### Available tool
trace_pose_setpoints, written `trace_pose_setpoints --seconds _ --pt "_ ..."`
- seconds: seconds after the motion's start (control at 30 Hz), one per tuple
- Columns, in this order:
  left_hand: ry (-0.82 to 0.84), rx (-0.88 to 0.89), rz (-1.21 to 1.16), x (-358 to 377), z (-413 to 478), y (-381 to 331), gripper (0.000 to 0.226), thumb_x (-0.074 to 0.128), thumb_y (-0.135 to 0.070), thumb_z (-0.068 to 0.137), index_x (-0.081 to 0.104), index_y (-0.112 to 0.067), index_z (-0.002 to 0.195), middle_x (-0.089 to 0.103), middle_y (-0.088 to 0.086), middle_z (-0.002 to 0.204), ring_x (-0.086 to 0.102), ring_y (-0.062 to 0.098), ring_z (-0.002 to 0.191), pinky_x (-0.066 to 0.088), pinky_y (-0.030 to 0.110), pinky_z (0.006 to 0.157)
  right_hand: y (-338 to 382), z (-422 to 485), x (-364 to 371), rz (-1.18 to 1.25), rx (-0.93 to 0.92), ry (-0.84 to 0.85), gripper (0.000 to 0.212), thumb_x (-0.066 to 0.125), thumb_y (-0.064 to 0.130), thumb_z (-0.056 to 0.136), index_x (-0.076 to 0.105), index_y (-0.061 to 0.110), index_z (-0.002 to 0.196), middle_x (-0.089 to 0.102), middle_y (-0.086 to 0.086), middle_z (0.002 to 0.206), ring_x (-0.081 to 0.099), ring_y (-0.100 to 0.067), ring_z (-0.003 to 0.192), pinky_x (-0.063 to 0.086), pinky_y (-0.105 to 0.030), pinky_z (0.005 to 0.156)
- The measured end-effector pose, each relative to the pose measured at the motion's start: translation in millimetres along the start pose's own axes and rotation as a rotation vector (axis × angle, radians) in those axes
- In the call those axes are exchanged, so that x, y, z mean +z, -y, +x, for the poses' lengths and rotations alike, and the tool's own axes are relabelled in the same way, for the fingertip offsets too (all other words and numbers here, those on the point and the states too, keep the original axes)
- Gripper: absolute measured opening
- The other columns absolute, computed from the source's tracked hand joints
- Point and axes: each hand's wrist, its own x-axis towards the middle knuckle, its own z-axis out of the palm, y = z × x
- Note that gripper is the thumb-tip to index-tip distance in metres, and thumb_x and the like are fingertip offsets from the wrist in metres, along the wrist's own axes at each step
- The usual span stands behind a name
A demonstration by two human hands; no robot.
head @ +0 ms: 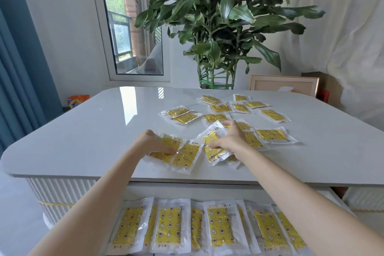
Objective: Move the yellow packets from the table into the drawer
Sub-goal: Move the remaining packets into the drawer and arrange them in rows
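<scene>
Nearest, the open drawer (pixel 207 192) sits under the surface's front edge. Its stored packets (pixel 172 224) stand in a row side by side, long axes running away from the person. Just past that edge, the left hand (pixel 154 143) lies with fingers flat on a near pair of packets (pixel 186 157) — pressing, not grasping. The right hand (pixel 230 139) has its grip closed on a tilted packet (pixel 214 154), far end raised and long axis roughly near-to-far, so it likely needs only a pull straight back and down. Farther off, loose packets (pixel 272 114) lie scattered over the surface (pixel 93 131) — beyond both hands.
</scene>
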Motion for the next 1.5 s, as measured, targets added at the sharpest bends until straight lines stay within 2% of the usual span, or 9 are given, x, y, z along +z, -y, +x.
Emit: trace_pose_setpoints --seconds 0.17,0.3,0.4,0.57,0.7,0.8,1.17,1.37,1.5 --pt "0.008 -0.013 -0.212 -4 -2 1 0.04 0.077 -0.035 0.075 0.043 -0.014 0.078 0.04 -0.001 0.074 0.044 0.014 0.064 0.036 0.021 0.057 -2 -4 -2 0.115 0.028 -0.049 0.076 0.08 0.015 0.075 0.043 0.012 0.14 0.048 -0.005 0.141 0.049 -0.024 0.125 0.042 -0.027 0.084" --pt "0.046 -0.001 -0.393 -7 -8 -2 0.045 0.077 -0.032 0.076 0.061 -0.001 0.104 0.062 0.011 0.091 0.059 0.024 0.074 0.05 0.031 0.073 -6 -6 -7 0.15 0.051 -0.096 0.042 0.08 0.021 0.075 0.06 0.012 0.111 0.059 -0.008 0.114 0.056 -0.024 0.101 0.041 -0.023 0.066" --pt "0.075 0.0 -0.494 2 -11 -6 0.052 0.078 -0.032 0.074 0.063 0.005 0.107 0.065 0.014 0.092 0.06 0.027 0.075 0.051 0.032 0.073 -11 -9 -8 0.192 0.064 -0.111 0.035 0.08 0.02 0.074 0.046 0.017 0.077 0.049 -0.003 0.086 0.047 -0.02 0.075 0.03 -0.024 0.047" --pt "0.038 -0.049 -0.432 22 -21 -15 0.043 0.072 -0.038 0.079 0.053 -0.004 0.097 0.057 0.009 0.079 0.056 0.022 0.064 0.044 0.027 0.052 -16 -14 -5 0.235 0.1 -0.062 0.056 0.081 0.022 0.073 0.056 0.002 0.119 0.061 -0.01 0.117 0.06 -0.024 0.101 0.044 -0.027 0.071" --pt "-0.03 -0.026 -0.312 32 -20 -16 0.076 0.07 -0.058 0.05 0.059 -0.007 0.105 0.065 0.012 0.105 0.061 0.029 0.102 0.047 0.03 0.078 -17 -19 5 0.225 0.111 0.022 0.067 0.079 0.018 0.075 0.047 0.003 0.132 0.057 -0.01 0.126 0.057 -0.023 0.112 0.049 -0.034 0.093" --pt "-0.034 0.0 -0.313 35 -24 -20 0.058 0.075 -0.049 0.069 0.055 -0.007 0.105 0.059 0.009 0.101 0.059 0.027 0.103 0.044 0.029 0.076 -17 -21 13 0.19 0.111 0.043 0.071 0.077 0.021 0.078 0.042 0.006 0.138 0.052 -0.01 0.136 0.05 -0.026 0.124 0.044 -0.038 0.102" --pt "0.021 0.084 -0.503 35 -37 -19 0.03 0.073 -0.027 0.08 0.056 -0.006 0.094 0.057 0.001 0.073 0.054 0.012 0.061 0.042 0.02 0.05 -20 -27 16 0.188 0.069 0.075 0.07 0.073 0.022 0.082 0.039 0.007 0.141 0.046 -0.008 0.142 0.046 -0.026 0.128 0.042 -0.04 0.105" --pt "-0.022 0.225 -0.646 32 -60 -14 0.019 0.072 -0.028 0.081 0.062 -0.013 0.077 0.066 0.005 0.077 0.062 0.017 0.065 0.053 0.029 0.064 -20 -45 -2 0.42 -0.02 0.11 0.067 0.07 0.019 0.085 0.037 0.005 0.142 0.044 -0.004 0.143 0.044 -0.022 0.131 0.036 -0.03 0.103" --pt "-0.014 0.313 -0.746 37 -80 -8 0.032 0.077 -0.037 0.074 0.068 -0.008 0.085 0.069 0.008 0.081 0.064 0.025 0.074 0.054 0.041 0.076 -27 -65 -20 0.515 -0.032 0.106 0.042 0.072 0.02 0.083 0.059 -0.002 0.117 0.064 -0.015 0.122 0.06 -0.024 0.113 0.044 -0.037 0.101"
